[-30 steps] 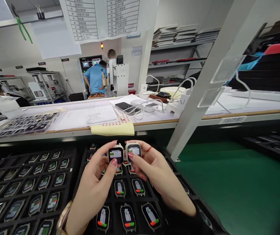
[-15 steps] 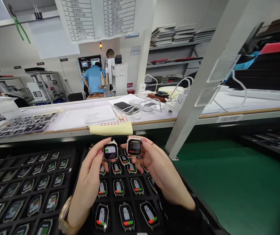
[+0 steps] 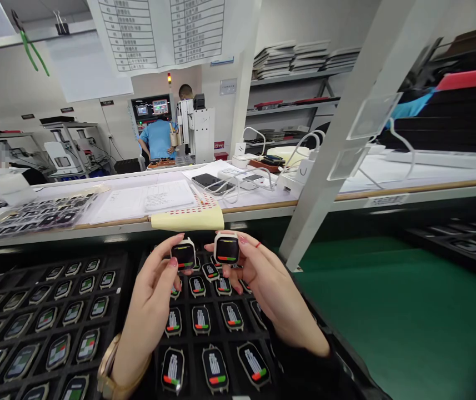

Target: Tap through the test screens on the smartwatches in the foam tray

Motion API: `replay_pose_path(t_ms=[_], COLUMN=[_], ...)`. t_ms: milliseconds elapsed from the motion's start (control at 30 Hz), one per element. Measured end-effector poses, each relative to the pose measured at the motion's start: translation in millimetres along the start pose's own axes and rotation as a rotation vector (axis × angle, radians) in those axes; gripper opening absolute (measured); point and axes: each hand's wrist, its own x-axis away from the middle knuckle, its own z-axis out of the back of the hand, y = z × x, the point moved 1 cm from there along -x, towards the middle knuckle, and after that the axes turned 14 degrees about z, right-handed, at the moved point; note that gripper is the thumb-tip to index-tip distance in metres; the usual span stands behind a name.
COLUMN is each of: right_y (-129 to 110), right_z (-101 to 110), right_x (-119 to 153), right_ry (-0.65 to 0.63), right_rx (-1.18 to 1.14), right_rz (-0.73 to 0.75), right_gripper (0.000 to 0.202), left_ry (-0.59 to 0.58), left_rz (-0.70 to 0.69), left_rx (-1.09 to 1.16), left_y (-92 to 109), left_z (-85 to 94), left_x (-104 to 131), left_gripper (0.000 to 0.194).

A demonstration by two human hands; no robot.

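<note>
My left hand (image 3: 152,294) grips a smartwatch (image 3: 183,255) without a strap, its pale case between thumb and fingers. The dark screen has a red and green bar along its lower edge. A second smartwatch (image 3: 226,250) of the same kind is pinched in my right hand (image 3: 269,283), its screen showing a yellow line on top and a similar bar below. Both watches are held side by side, apart, above a black tray (image 3: 188,339). In that tray's compartments lie several watches, such as this watch (image 3: 215,368), with lit screens.
Another black tray (image 3: 115,311) with several watches lies at left. Behind, a shelf (image 3: 262,211) carries papers, a phone (image 3: 214,184) and white cables. A slanted white post (image 3: 325,189) rises at right beside the green surface (image 3: 371,311). Other people work in the background.
The left watch's screen has changed from a white and green table to a dark display with a coloured bar. The right one's grey text has gone dark. My hands have barely shifted.
</note>
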Motion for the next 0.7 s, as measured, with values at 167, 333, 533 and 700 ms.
replay_pose_path(t_ms=[167, 333, 533, 700], right_y=[0.8, -0.3, -3.3, -7.5], right_z=[0.1, -0.2, -0.8, -3.4], right_x=[0.3, 0.9, 0.5, 1.5], right_ry=[-0.014, -0.026, -0.077, -0.188], right_rx=[0.014, 0.034, 0.010, 0.023], right_rz=[0.001, -0.003, -0.028, -0.028], right_gripper=[0.033, 0.036, 0.042, 0.047], left_ry=[-0.006, -0.007, -0.020, -0.039], left_rz=[-0.015, -0.016, -0.037, -0.040], left_rx=[0.022, 0.017, 0.094, 0.098], left_y=[1.7, 2.2, 2.6, -0.8], left_z=[0.4, -0.3, -2.2, -2.8], left_x=[0.4, 0.8, 0.0, -1.1], left_gripper=[0.030, 0.029, 0.030, 0.033])
